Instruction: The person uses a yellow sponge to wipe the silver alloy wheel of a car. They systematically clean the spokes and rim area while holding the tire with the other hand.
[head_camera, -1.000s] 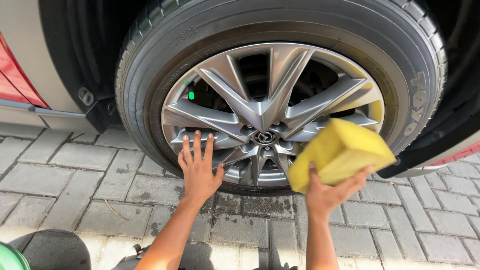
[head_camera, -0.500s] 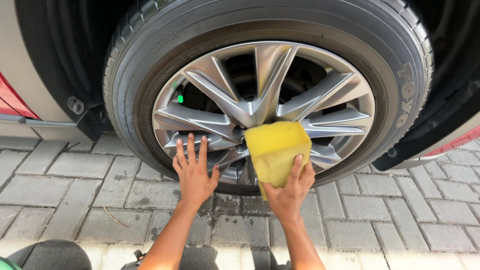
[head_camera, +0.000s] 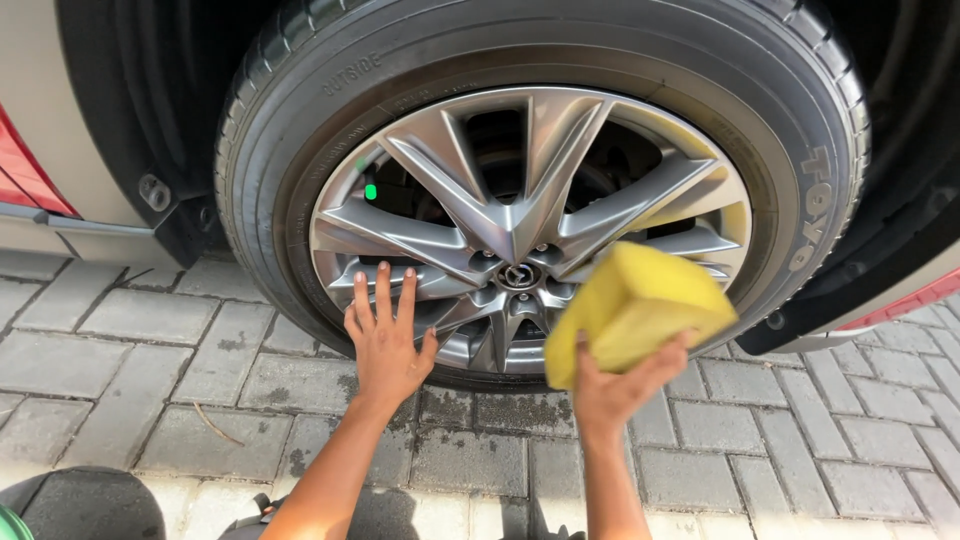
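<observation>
Alloy wheel (head_camera: 520, 230): right hand (head_camera: 615, 385) grips yellow sponge (head_camera: 635, 310) at rim's 4 o'clock; left hand (head_camera: 385, 340), fingers spread flat, at 7. No suds visible; spokes look unwashed.

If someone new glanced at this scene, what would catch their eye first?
The bright yellow sponge, gripped in the right hand against the lower right of the silver alloy wheel. Next, the left hand, spread flat on the rim's lower left, above the grey paving bricks.
</observation>
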